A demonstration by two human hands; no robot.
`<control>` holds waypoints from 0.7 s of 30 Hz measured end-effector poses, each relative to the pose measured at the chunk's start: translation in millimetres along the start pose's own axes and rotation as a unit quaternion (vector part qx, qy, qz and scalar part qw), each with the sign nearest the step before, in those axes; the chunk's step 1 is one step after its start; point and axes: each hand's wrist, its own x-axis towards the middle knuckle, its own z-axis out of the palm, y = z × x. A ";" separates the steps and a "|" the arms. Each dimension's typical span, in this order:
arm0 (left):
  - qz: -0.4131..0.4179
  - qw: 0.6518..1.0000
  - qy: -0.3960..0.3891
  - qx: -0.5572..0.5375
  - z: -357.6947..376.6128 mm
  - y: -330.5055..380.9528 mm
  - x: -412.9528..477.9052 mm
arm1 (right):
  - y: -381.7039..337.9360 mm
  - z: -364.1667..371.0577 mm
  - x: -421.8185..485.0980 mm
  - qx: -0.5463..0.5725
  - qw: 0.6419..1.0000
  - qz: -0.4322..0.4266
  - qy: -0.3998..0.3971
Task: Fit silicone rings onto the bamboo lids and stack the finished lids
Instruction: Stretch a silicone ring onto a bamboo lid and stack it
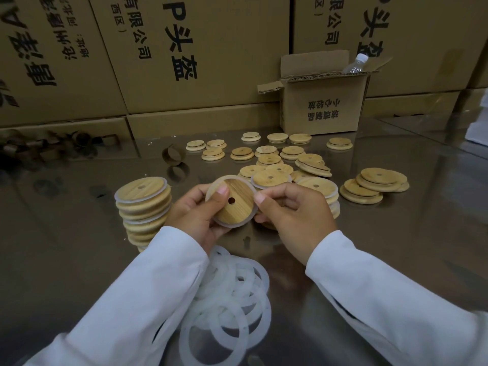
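Hands: left hand (194,215) and right hand (293,211), both in white sleeves, grip a round bamboo lid with a centre hole (233,206) above the shiny steel table (412,233); a translucent silicone ring (229,178) sits around its rim.
Hidden: the right fingertips lie behind the lid.
Stack: finished ringed lids (144,207), partly behind the left wrist.
Loose rings: white pile (232,299) between the forearms.
Writing: the brown cartons (200,56) carry Chinese print, upside down.
Blurred: dark objects (50,146) far left.
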 end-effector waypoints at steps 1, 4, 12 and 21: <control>0.005 1.000 0.000 0.001 -0.1 0.1 0.2 | 0.4 0.1 0.4 0.008 1.000 0.017 -0.003; 0.017 1.000 -0.007 0.020 -0.1 0.2 0.3 | 1.0 0.1 1.9 0.023 0.997 0.071 -0.001; 0.037 0.998 -0.015 0.044 0.6 2.4 -2.0 | -6.5 0.3 1.2 0.020 0.994 0.103 0.015; 0.070 0.992 -0.019 0.102 -0.6 4.3 -3.5 | -7.8 -1.1 0.5 0.030 0.993 0.110 0.008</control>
